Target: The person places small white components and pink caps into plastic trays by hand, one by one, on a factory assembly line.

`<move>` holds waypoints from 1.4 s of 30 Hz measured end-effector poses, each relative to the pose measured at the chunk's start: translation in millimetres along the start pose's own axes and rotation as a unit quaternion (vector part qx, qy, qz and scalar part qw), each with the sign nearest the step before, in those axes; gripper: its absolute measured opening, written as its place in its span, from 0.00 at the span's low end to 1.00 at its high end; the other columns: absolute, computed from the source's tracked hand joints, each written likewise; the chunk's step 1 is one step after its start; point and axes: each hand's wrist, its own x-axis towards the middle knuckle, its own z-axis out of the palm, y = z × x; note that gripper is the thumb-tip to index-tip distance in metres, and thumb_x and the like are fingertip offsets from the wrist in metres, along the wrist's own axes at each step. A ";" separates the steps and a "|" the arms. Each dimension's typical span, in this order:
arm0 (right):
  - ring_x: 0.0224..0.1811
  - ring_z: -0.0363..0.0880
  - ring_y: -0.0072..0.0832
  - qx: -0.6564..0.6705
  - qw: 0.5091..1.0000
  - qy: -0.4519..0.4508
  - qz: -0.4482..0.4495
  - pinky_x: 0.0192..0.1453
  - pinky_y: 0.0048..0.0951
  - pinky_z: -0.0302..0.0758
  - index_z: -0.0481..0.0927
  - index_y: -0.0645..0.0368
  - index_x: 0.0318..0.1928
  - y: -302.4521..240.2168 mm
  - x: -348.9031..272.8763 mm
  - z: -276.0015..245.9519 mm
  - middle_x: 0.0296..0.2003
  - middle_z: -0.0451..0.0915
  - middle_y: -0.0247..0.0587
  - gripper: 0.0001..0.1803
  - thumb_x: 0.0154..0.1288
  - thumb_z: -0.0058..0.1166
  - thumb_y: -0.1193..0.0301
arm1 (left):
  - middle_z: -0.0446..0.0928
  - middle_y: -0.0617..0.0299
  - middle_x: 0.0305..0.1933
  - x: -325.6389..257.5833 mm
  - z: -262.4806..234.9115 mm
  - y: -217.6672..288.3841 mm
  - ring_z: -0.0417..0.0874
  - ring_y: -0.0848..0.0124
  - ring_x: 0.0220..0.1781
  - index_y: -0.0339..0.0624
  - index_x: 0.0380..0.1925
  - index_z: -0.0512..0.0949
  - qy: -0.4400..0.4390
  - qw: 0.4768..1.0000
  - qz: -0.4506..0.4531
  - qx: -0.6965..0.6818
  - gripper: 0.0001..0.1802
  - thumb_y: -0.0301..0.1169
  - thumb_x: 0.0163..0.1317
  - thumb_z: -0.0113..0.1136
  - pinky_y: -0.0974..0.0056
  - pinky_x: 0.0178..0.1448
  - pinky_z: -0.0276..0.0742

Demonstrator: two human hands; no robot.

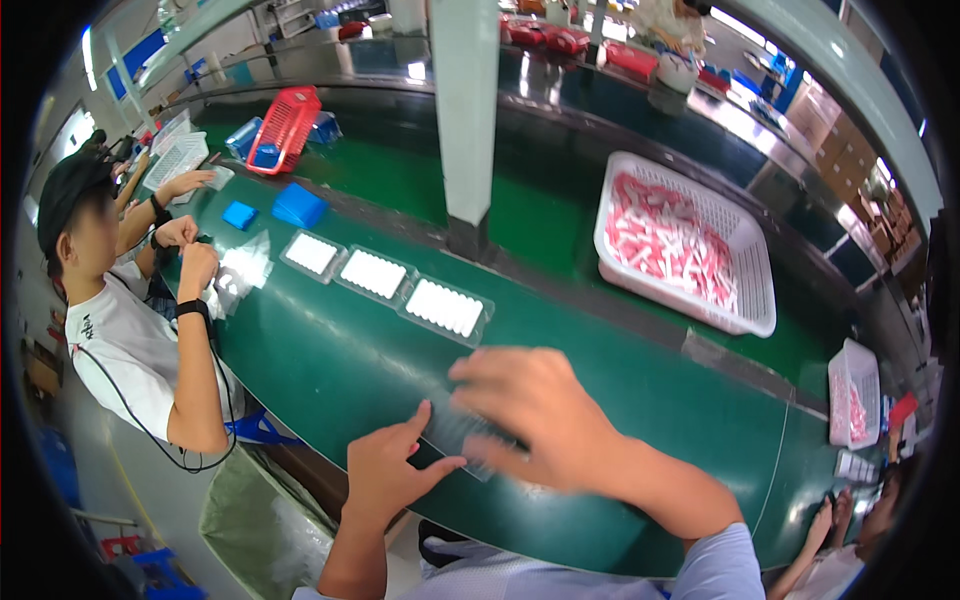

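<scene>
My left hand (pixel 388 470) is at the table's near edge, thumb and forefinger spread apart beside a clear plastic tray (pixel 452 425). A small pink spot shows by its palm, too small to name. Over the tray's right side is my right hand (pixel 545 420), blurred by motion, its thumb well apart from its fingers. I see nothing held in it. The tray lies on the green table (pixel 330 375), partly hidden by that hand. Beyond it, three clear trays filled with white pieces stand in a row: a right one (pixel 443 308), a middle one (pixel 372 273) and a left one (pixel 312 254).
A white basket (pixel 765 300) of pink-and-white pieces stands far right, past a pillar (pixel 466 130). Left, a co-worker (pixel 150 360) handles clear plastic near blue packs (pixel 299 206) and a red basket (pixel 283 130). A green-lined bin (pixel 235 510) stands below the near edge.
</scene>
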 end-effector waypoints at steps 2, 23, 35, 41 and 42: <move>0.67 0.76 0.47 0.119 0.980 -0.156 -0.035 0.68 0.45 0.67 0.78 0.53 0.63 -56.6 17.5 -40.6 0.65 0.77 0.46 0.25 0.68 0.63 0.62 | 0.86 0.59 0.33 2.1 7.0 3.2 0.83 0.67 0.27 0.39 0.48 0.88 -0.001 1.000 -0.005 -0.003 0.37 0.52 0.42 0.84 0.65 0.32 0.80; 0.34 0.73 0.19 -0.206 0.924 0.311 0.083 0.39 0.33 0.63 0.84 0.39 0.29 -164.9 -57.8 -101.4 0.29 0.78 0.18 0.09 0.68 0.56 0.63 | 0.84 0.60 0.29 -18.8 65.6 89.1 0.83 0.69 0.24 0.40 0.41 0.86 0.004 0.995 0.089 -0.036 0.37 0.56 0.37 0.87 0.66 0.31 0.80; 0.44 0.82 0.37 -0.138 0.982 0.124 0.041 0.50 0.45 0.72 0.81 0.54 0.43 -90.7 -137.7 -138.7 0.40 0.87 0.36 0.10 0.63 0.61 0.66 | 0.79 0.58 0.37 -5.0 67.2 100.2 0.83 0.67 0.35 0.40 0.65 0.72 -0.082 0.978 0.096 -0.168 0.27 0.38 0.70 0.67 0.61 0.43 0.81; 0.58 0.79 0.47 -0.221 0.951 -0.061 0.205 0.62 0.48 0.70 0.82 0.56 0.55 -71.0 -154.5 -50.3 0.57 0.82 0.50 0.31 0.53 0.73 0.54 | 0.70 0.66 0.37 30.0 66.6 85.8 0.70 0.77 0.36 0.38 0.74 0.66 -0.389 0.689 -0.068 -0.608 0.26 0.28 0.78 0.52 0.70 0.39 0.68; 0.58 0.79 0.47 -0.226 0.950 -0.064 0.207 0.62 0.48 0.70 0.82 0.56 0.55 -72.0 -162.6 -44.2 0.57 0.82 0.50 0.31 0.53 0.73 0.54 | 0.74 0.63 0.42 41.2 68.0 85.1 0.74 0.76 0.39 0.35 0.77 0.62 -0.385 0.619 -0.099 -0.677 0.28 0.29 0.80 0.50 0.71 0.38 0.66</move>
